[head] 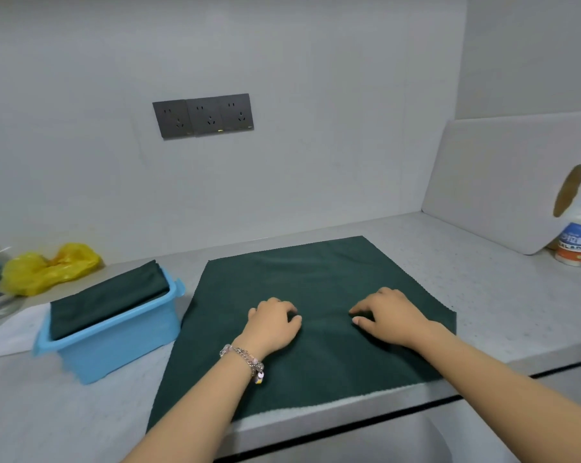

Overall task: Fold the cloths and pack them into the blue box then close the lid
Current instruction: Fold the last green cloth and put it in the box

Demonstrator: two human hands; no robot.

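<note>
A dark green cloth (316,279) lies spread flat on the grey counter, its near edge at the counter's front. My left hand (272,320), with a bead bracelet on the wrist, and my right hand (387,315) sit side by side near the cloth's middle. Each has curled fingers and thumb pinching a bit of the fabric. To the left stands the blue box (115,342), lidless, with folded dark green cloths (105,299) stacked above its rim. I see no lid.
A white sheet (11,329) lies under and left of the box. Yellow plastic bags (45,269) sit at the back left. At the right are a white board (503,182) leaning on the wall, a paper roll (570,195) and a white container (576,245). A sink edge (349,426) runs below.
</note>
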